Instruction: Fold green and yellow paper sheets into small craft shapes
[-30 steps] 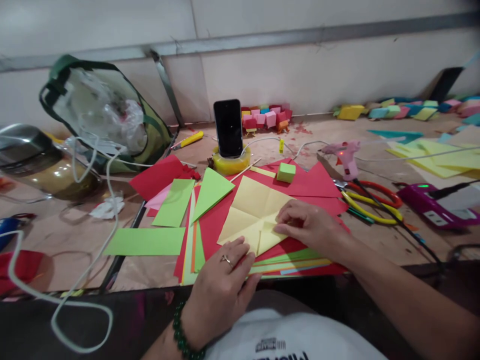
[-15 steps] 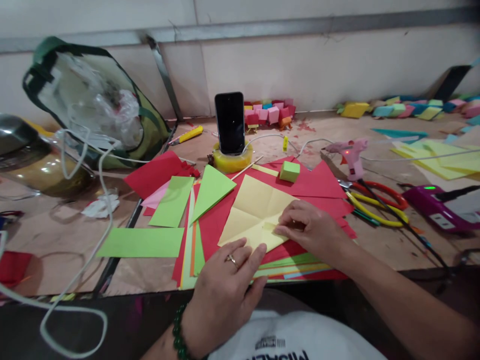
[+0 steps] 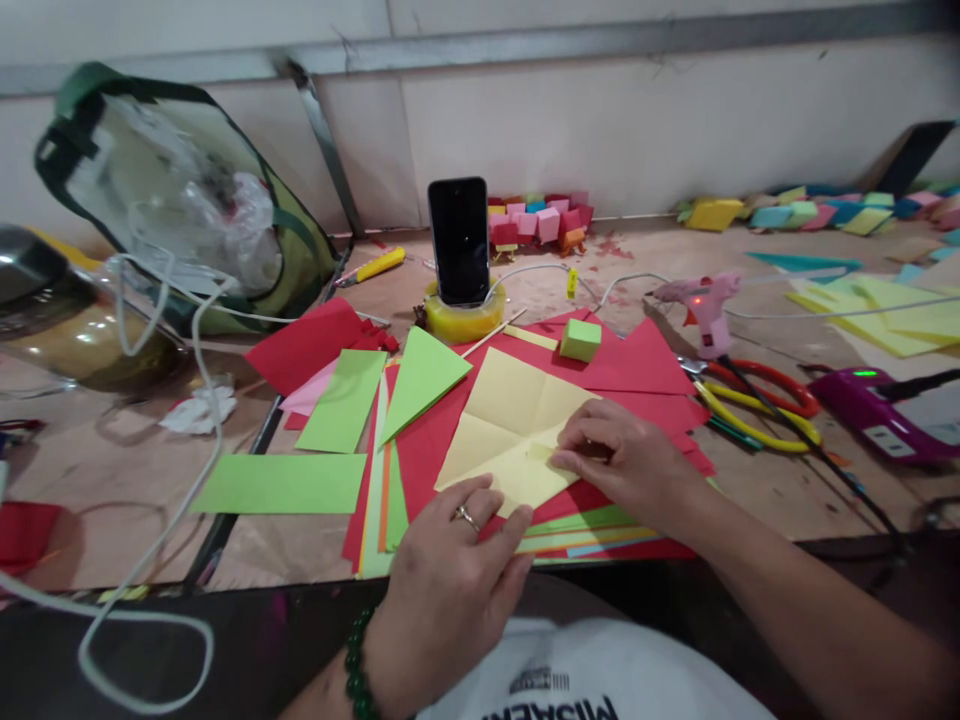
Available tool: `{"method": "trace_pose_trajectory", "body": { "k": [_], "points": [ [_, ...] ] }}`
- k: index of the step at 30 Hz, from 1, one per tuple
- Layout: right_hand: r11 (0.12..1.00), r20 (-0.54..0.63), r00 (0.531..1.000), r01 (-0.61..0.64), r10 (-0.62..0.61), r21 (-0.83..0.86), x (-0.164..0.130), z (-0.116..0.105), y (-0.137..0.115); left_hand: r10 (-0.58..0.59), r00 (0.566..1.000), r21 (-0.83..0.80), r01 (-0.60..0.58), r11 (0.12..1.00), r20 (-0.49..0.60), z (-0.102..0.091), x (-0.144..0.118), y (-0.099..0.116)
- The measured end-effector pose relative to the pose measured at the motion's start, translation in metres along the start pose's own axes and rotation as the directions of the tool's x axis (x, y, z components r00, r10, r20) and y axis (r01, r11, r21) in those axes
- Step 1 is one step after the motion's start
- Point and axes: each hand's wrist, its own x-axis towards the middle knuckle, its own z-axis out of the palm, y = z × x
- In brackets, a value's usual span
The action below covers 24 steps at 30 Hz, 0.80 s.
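Note:
A pale yellow square of paper [image 3: 501,412] with crossing creases lies on a stack of red and coloured sheets. My left hand [image 3: 457,560], wearing a ring and a green bead bracelet, rests on its near left edge with fingers stretched out. Over the near right part, my right hand [image 3: 626,455] pinches a small pale yellow paper strip [image 3: 538,452] against the square. Fingers hide the strip's right end. Beyond the square sit a small green paper cube [image 3: 580,341] and a folded green paper triangle [image 3: 422,380].
A pink glue gun [image 3: 705,305], scissors [image 3: 757,400] and a purple power socket [image 3: 870,410] are at right. A phone [image 3: 459,240] stands in a yellow tape roll [image 3: 465,318]. Green strips [image 3: 281,484], white cable [image 3: 202,400] and a bag [image 3: 180,200] occupy the left. Paper cubes [image 3: 536,228] line the back.
Both hands keep nearly the same place on the yellow square. The small strip sits slightly flatter against the paper. The view has shifted a little.

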Motion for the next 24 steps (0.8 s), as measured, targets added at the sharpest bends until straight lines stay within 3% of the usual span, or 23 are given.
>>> {"method": "trace_pose_trajectory", "body": {
  "k": [12, 19, 24],
  "points": [
    [0.998, 0.025, 0.999, -0.019, 0.021, -0.062, 0.003, -0.002, -0.007, -0.024, 0.996, 0.039, 0.021, 0.999, 0.082, -0.005, 0.006, 0.008],
    [0.996, 0.02, 1.0, -0.016, 0.018, -0.093, 0.005, -0.002, -0.008, 0.061, 0.994, 0.006, -0.062, 0.998, 0.096, -0.006, 0.013, 0.009],
    [0.989, 0.031, 0.999, -0.02, 0.024, -0.144, 0.005, -0.001, -0.008, 0.028, 0.99, -0.018, -0.026, 0.999, 0.14, -0.007, 0.02, 0.011]
  ]
}}
